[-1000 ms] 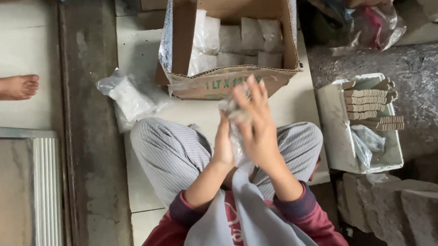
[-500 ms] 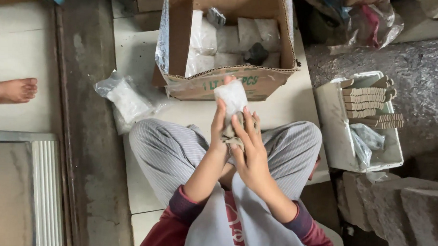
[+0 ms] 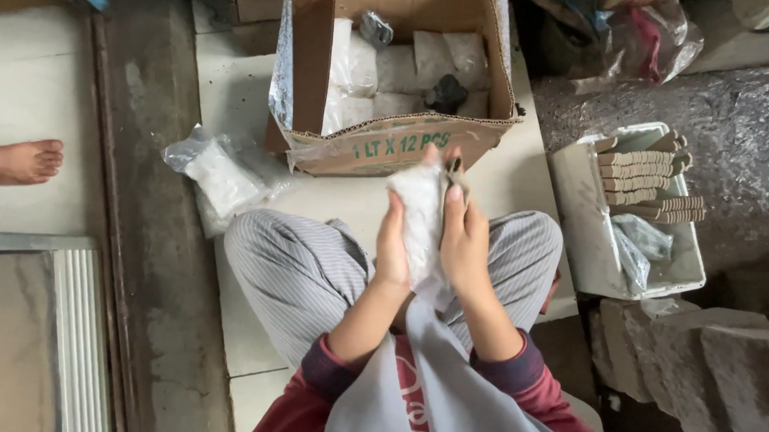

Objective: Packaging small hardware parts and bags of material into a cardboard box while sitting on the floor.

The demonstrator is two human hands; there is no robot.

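A small clear plastic bag of white powder (image 3: 420,210) stands upright between my two hands, above my lap in striped grey trousers. My left hand (image 3: 392,246) presses its left side with the fingers pointing up. Against its right side lies my right hand (image 3: 462,236), fingertips at the bag's top end. A long clear plastic sheet (image 3: 435,362) hangs from the bag down toward my chest. Just beyond my hands an open cardboard box (image 3: 387,148) holds several similar white bags (image 3: 356,66).
Filled plastic bags (image 3: 220,176) lie on the floor tiles left of the box. A white tray (image 3: 585,219) with stacked brown pieces (image 3: 642,174) sits at the right, stone blocks (image 3: 694,372) below it. Another person's bare foot (image 3: 24,161) rests at the left edge.
My hands have come down and closer to me with the bag. The bag has turned upright, now pressed between both palms instead of being worked at its top.
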